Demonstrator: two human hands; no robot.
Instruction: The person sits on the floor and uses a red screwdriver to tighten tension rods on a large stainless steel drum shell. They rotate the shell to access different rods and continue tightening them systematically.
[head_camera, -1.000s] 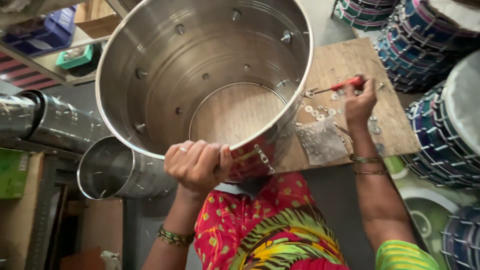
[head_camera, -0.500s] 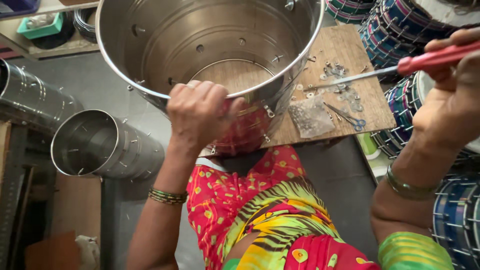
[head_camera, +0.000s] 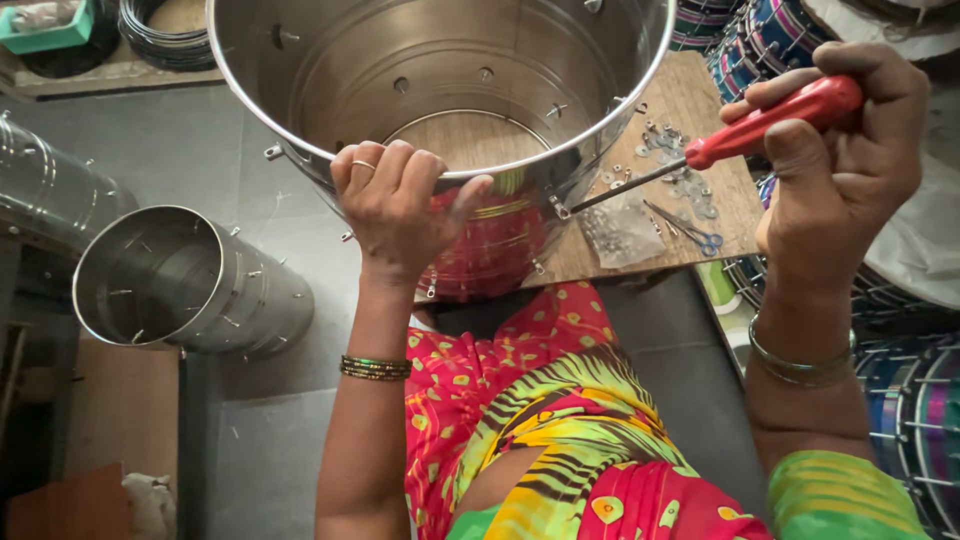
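A large open steel drum shell (head_camera: 300, 60) with holes and small bolts around its wall stands on a wooden board (head_camera: 690, 100) in front of me. My left hand (head_camera: 400, 205) grips the shell's near rim, fingers curled inside. A red-handled screwdriver (head_camera: 740, 135) is held in my right hand (head_camera: 840, 165). Its metal tip meets a small bracket (head_camera: 558, 207) on the shell's outer wall at the right.
Washers and small metal parts (head_camera: 680, 170), a clear plastic bag (head_camera: 620, 235) and small scissors (head_camera: 690, 230) lie on the board. Another steel shell (head_camera: 180, 285) lies on its side at the left. Finished coloured drums (head_camera: 800, 40) are stacked at the right.
The view has drawn closer to the shell. My right hand has carried the screwdriver from the board up to the shell's outer wall. My left hand has kept its grip on the rim.
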